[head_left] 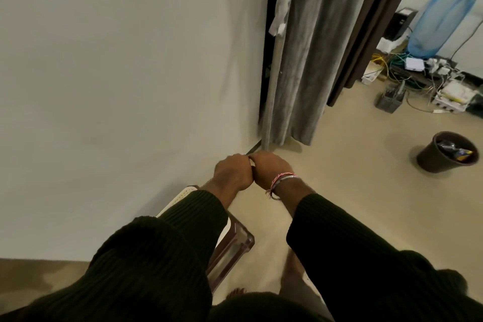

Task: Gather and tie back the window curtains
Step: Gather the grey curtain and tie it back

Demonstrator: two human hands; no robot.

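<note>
**Both fists closed at the foot of the curtain strip**

Sleeves fill the near edge, dark ribbed knit, both arms reaching forward. Landmark: the grey curtain (pixel 303 60), hanging bunched beside the wall edge.

Left of the curtain, plain white wall (pixel 117 73). Below the curtain's hem, left hand (pixel 232 174) is fisted, knuckles touching the right hand (pixel 270 168), also fisted, a thread bracelet (pixel 281 181) at its wrist. A narrow grey strip (pixel 270 102) runs down the curtain's left edge into the fists; both hands appear clamped on it, though the grip itself is hidden.

Right of the curtain: dark bin (pixel 448 151) on the floor, cable clutter further back.

Risk, as judged: the main folds hang loose, ungathered. Pulling hard on the strip alone could strain the top fixing or tie only a sliver of cloth.
</note>
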